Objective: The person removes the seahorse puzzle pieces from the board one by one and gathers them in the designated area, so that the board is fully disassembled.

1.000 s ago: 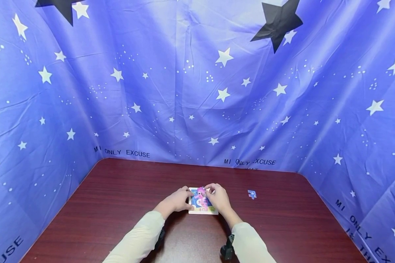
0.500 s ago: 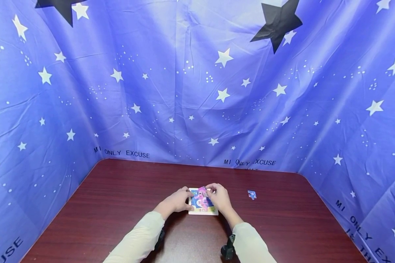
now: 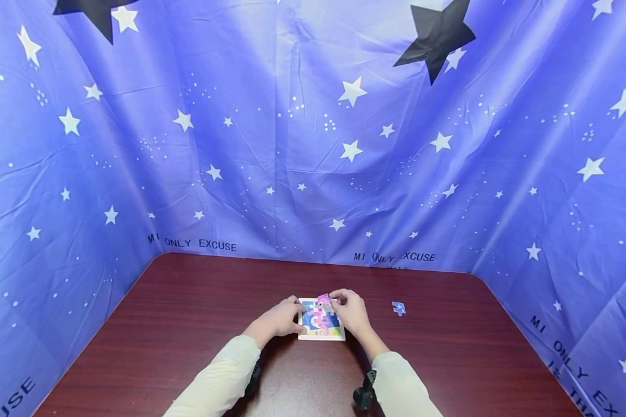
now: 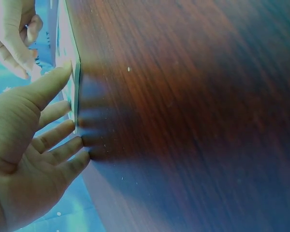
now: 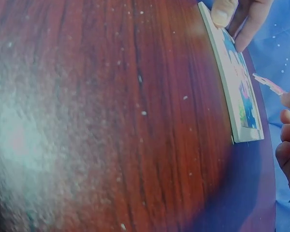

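A small jigsaw board [image 3: 320,338] with a pale frame and a pink-and-blue picture lies on the table between the hands. My left hand [image 3: 276,319] rests at its left side, thumb [image 4: 58,79] on the near corner and fairly straight fingers along the edge. Above the board's far right part, my right hand [image 3: 352,313] pinches a pink puzzle piece [image 5: 269,84] between thumb and fingertips. That piece is raised off the board and tilted in the right wrist view. To the right lies a loose blue puzzle piece [image 3: 399,308] with a white star.
The dark red wooden table [image 3: 198,307] reaches back to a blue star-patterned cloth [image 3: 271,145], which hangs behind it and along both sides. A black wrist camera [image 3: 364,391] sits below the right sleeve.
My right hand has drawn slightly right with the pinched pink piece, uncovering more of the picture beneath. My left hand and the board stay almost in place.
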